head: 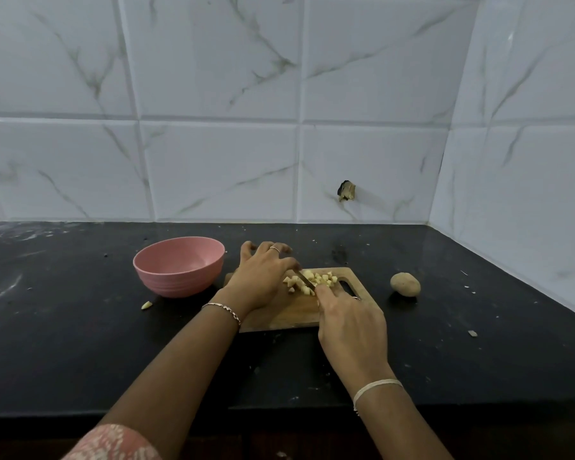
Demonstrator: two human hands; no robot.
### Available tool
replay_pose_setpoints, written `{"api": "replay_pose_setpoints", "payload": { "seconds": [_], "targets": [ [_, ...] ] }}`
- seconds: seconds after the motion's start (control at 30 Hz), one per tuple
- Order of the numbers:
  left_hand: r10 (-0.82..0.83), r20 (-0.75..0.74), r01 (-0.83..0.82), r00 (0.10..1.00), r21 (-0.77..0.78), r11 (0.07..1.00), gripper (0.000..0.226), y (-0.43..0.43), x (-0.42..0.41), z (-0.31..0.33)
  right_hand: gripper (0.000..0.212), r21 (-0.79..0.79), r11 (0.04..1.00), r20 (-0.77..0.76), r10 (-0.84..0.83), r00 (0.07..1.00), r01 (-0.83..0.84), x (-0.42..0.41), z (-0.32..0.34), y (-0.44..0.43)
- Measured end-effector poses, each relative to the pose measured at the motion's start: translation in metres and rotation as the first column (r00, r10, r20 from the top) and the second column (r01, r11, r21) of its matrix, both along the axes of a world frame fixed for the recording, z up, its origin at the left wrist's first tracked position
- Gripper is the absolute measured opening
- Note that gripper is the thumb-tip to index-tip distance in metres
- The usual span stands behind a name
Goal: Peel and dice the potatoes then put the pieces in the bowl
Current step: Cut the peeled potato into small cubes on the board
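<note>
A pile of pale diced potato pieces (316,281) lies on a wooden cutting board (289,313) in the middle of the black counter. My right hand (349,320) grips a knife (304,279) whose blade rests among the pieces. Spread flat over the board's left part, my left hand (263,277) sits beside the dice with its fingers apart. A pink bowl (180,265) stands to the left of the board and looks empty. One whole unpeeled potato (405,284) rests on the counter to the right of the board.
A single potato piece (146,305) lies on the counter (63,327) in front of the bowl. Small scraps dot the counter at the right. White marble-pattern tiled walls (213,127) close off the back and right side, with a dark hole (346,191) in one tile.
</note>
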State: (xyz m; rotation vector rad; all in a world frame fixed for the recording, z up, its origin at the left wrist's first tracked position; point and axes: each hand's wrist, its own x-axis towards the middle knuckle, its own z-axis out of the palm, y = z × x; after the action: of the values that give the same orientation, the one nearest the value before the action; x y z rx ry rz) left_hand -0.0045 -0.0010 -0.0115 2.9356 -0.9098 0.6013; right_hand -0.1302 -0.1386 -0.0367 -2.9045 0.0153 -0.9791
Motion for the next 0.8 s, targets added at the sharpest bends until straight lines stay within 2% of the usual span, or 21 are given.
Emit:
{"api": "replay_pose_setpoints", "payload": {
  "seconds": [0.13, 0.27, 0.33, 0.47, 0.6, 0.8],
  "targets": [
    [0.055, -0.068, -0.059, 0.996, -0.05, 0.997, 0.049, 0.004, 0.005, 0.007, 0.024, 0.012, 0.998, 0.047, -0.065, 0.997, 0.065, 0.001, -0.003, 0.002],
    [0.069, -0.224, -0.142, 0.972, -0.327, 0.934, 0.06, 0.016, 0.013, 0.01, 0.024, 0.032, 0.996, 0.111, -0.091, 0.99, 0.088, 0.002, -0.004, 0.001],
    [0.038, -0.321, -0.169, 0.946, -0.393, 0.904, 0.059, 0.026, 0.013, 0.011, 0.024, 0.057, 0.995, 0.127, -0.088, 0.988, 0.081, 0.002, -0.004, 0.001],
    [-0.002, -0.408, -0.181, 0.913, -0.41, 0.894, 0.049, 0.037, 0.008, 0.008, 0.018, 0.098, 0.994, 0.14, -0.068, 0.988, 0.055, 0.0, -0.003, 0.002],
    [0.022, -0.478, -0.22, 0.878, -0.363, 0.905, 0.045, 0.038, 0.009, 0.004, 0.023, 0.099, 0.995, 0.092, -0.033, 0.995, 0.024, -0.003, 0.001, 0.001],
    [0.018, -0.453, -0.187, 0.891, -0.333, 0.924, 0.041, 0.036, 0.007, 0.002, 0.028, 0.17, 0.985, 0.082, -0.048, 0.995, 0.034, -0.005, 0.003, 0.001]
  ]
}}
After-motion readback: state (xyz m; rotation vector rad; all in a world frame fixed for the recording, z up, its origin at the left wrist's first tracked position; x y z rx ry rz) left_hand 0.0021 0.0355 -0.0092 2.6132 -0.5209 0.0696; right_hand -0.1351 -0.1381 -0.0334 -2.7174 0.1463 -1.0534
